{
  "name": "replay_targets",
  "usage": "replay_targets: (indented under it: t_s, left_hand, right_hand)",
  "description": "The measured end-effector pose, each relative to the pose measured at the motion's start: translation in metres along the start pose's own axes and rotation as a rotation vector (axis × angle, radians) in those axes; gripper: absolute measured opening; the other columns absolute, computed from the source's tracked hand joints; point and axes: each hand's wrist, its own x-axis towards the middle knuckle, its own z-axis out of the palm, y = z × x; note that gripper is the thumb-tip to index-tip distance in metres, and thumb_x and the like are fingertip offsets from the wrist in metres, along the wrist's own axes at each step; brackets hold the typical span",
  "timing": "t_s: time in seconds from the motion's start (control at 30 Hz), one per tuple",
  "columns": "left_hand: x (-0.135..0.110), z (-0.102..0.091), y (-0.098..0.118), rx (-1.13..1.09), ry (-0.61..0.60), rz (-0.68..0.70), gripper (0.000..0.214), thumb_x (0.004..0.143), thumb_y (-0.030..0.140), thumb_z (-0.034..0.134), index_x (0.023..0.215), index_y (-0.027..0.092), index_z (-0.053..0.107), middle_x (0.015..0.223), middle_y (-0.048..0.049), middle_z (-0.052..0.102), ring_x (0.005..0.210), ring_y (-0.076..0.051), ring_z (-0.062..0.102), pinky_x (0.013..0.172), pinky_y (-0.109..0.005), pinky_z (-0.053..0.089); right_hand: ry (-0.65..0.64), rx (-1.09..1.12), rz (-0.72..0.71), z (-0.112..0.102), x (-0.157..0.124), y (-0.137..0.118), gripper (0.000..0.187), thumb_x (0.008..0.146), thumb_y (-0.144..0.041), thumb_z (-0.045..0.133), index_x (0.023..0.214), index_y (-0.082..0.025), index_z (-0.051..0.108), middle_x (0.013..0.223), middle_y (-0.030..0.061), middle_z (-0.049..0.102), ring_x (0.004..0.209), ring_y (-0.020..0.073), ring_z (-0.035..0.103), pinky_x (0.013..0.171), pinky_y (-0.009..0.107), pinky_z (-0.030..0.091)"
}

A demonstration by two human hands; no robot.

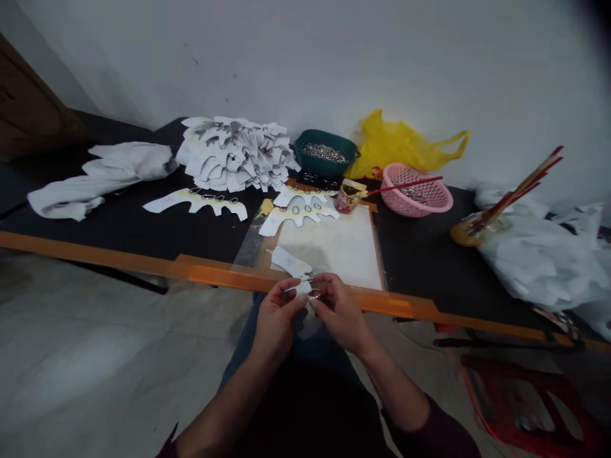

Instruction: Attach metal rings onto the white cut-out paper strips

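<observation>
In the head view, the left hand [279, 321] and right hand [338, 315] are close together, both pinched shut on a white paper cutout [292, 263] carrying a metal ring [314, 293], held just over the orange-edged table [143, 236].
</observation>
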Motion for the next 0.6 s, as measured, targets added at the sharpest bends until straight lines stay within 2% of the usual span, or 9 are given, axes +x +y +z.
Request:
replay_targets:
  t_s: [0.13, 0.2, 0.33, 0.4, 0.47, 0.6]
  left_hand:
    - [-0.003, 0.0, 0.004, 0.013, -0.057, 0.01, 0.038, 0.065, 0.02, 0.069, 0.101, 0.018, 0.056, 0.076, -0.0002, 0.063, 0.068, -0.011, 0.06, 0.066, -0.023, 0.044]
    - [-0.004, -0.001, 0.004, 0.064, -0.042, 0.058, 0.039, 0.067, 0.022, 0.068, 0.103, 0.018, 0.054, 0.078, -0.001, 0.064, 0.07, -0.012, 0.06, 0.067, -0.023, 0.045]
    - [-0.008, -0.001, 0.002, 0.151, 0.009, 0.142, 0.047, 0.068, 0.022, 0.067, 0.111, 0.023, 0.048, 0.091, -0.0028, 0.066, 0.076, -0.014, 0.062, 0.07, -0.026, 0.047]
    - [-0.009, -0.001, 0.001, 0.174, 0.006, 0.171, 0.052, 0.068, 0.021, 0.068, 0.114, 0.025, 0.045, 0.097, -0.0037, 0.066, 0.082, -0.015, 0.062, 0.073, -0.026, 0.047]
    - [-0.008, -0.001, 0.0, 0.17, 0.021, 0.2, 0.053, 0.067, 0.021, 0.068, 0.114, 0.025, 0.045, 0.099, -0.0033, 0.066, 0.085, -0.015, 0.062, 0.075, -0.026, 0.047]
    - [-0.005, -0.001, -0.002, 0.085, 0.068, 0.204, 0.054, 0.068, 0.022, 0.068, 0.115, 0.026, 0.044, 0.094, -0.0024, 0.067, 0.078, -0.014, 0.063, 0.072, -0.026, 0.048]
  right_hand:
    - [-0.017, -0.099, -0.045, -0.002, 0.0, 0.002, 0.037, 0.076, -0.017, 0.053, 0.111, -0.023, 0.045, 0.073, -0.0023, 0.053, 0.066, 0.0119, 0.052, 0.063, 0.025, 0.044]
    - [-0.044, -0.102, -0.052, -0.005, -0.001, 0.001, 0.04, 0.074, -0.017, 0.055, 0.113, -0.024, 0.046, 0.072, -0.0029, 0.051, 0.065, 0.0117, 0.05, 0.063, 0.025, 0.044]
    - [-0.218, 0.194, 0.074, -0.016, -0.003, -0.006, 0.041, 0.077, -0.03, 0.058, 0.115, -0.025, 0.046, 0.083, 0.0003, 0.056, 0.072, 0.0128, 0.054, 0.065, 0.026, 0.045]
    - [-0.183, 0.377, 0.136, -0.021, -0.003, -0.009, 0.04, 0.078, -0.038, 0.056, 0.114, -0.024, 0.046, 0.087, 0.0023, 0.058, 0.079, 0.0147, 0.056, 0.071, 0.03, 0.046]
    - [-0.095, 0.462, 0.168, -0.022, -0.003, -0.01, 0.039, 0.077, -0.041, 0.058, 0.11, -0.023, 0.047, 0.087, 0.0023, 0.059, 0.081, 0.0152, 0.057, 0.076, 0.032, 0.045]
    - [-0.069, 0.403, 0.233, -0.015, -0.002, -0.006, 0.04, 0.068, -0.03, 0.069, 0.103, -0.023, 0.05, 0.081, -0.0012, 0.059, 0.074, 0.0121, 0.055, 0.07, 0.027, 0.043]
